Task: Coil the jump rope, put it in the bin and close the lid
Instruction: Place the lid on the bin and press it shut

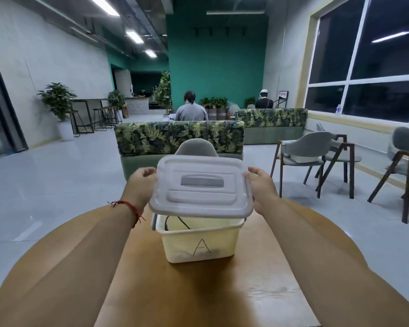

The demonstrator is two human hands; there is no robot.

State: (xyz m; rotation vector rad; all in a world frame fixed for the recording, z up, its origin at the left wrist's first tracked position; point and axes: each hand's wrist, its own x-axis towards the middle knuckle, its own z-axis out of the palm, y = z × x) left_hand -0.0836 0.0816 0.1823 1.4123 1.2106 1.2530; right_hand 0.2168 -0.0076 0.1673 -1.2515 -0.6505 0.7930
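A pale translucent bin (200, 244) marked with a hand-drawn "A" stands in the middle of a round wooden table (257, 279). Just above it I hold the grey lid (201, 187), tilted with its near edge low over the bin's rim. My left hand (139, 185) grips the lid's left edge and my right hand (261, 187) grips its right edge. Inside the bin a stretch of the black jump rope (183, 223) shows under the lid; the rest of it is hidden.
A grey chair back (196, 147) stands just beyond the table, with a leaf-patterned sofa (178, 138) behind it. More grey chairs (314, 152) stand to the right by the windows. Two people sit far off, facing away.
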